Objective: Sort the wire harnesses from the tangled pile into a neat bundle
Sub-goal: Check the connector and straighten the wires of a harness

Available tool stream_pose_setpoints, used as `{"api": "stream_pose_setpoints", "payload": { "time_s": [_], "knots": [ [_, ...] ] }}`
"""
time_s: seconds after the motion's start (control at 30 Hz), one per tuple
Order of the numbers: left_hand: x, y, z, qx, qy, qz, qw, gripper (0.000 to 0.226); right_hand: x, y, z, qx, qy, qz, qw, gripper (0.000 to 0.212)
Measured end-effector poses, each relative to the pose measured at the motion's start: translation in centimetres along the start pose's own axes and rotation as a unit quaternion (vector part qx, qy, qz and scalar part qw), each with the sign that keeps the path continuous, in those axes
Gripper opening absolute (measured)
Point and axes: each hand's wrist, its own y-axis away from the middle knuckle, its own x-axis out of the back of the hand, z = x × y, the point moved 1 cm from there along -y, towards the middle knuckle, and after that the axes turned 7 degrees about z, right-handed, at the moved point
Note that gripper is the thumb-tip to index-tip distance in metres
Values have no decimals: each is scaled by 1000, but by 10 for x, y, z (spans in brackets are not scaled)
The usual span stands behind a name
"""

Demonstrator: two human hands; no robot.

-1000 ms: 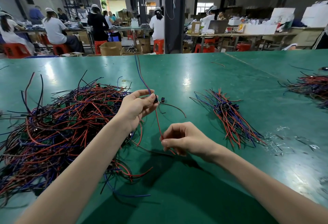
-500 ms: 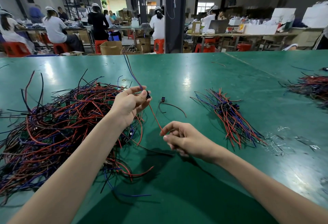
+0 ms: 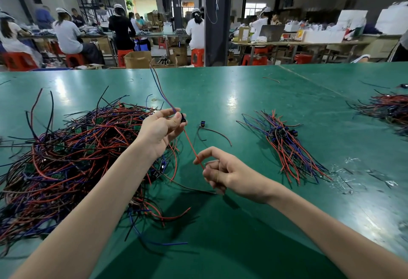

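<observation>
left hand [image 3: 162,129] pinches one wire harness [image 3: 182,118] at its black connector above the green desk [image 3: 242,93]; right hand [image 3: 227,173] pinches its red wire lower down; tangled pile [image 3: 72,150] lies left, sorted bundle [image 3: 287,146] right

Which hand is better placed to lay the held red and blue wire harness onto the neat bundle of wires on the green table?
Probably the right hand: it pinches the harness's red wire and lies nearer the neat bundle. The left hand, gripping the black connector, hovers by the tangled pile.
</observation>
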Motion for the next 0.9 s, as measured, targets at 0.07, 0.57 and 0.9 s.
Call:
{"api": "stream_pose_setpoints", "payload": {
  "time_s": [0.07, 0.57, 0.9],
  "knots": [
    [1, -1, 0, -1, -1, 1, 1000, 11, -1, 0, 0, -2, -3, -8, 1000, 14],
    [-9, 10, 1, 91, 73, -73, 991, 14, 16, -4, -8, -32, 60, 32, 997, 47],
    [-37, 34, -27, 130, -43, -141, 980, 4, 25, -12, 1, -14, -32, 171, 985, 9]
  ]
}}
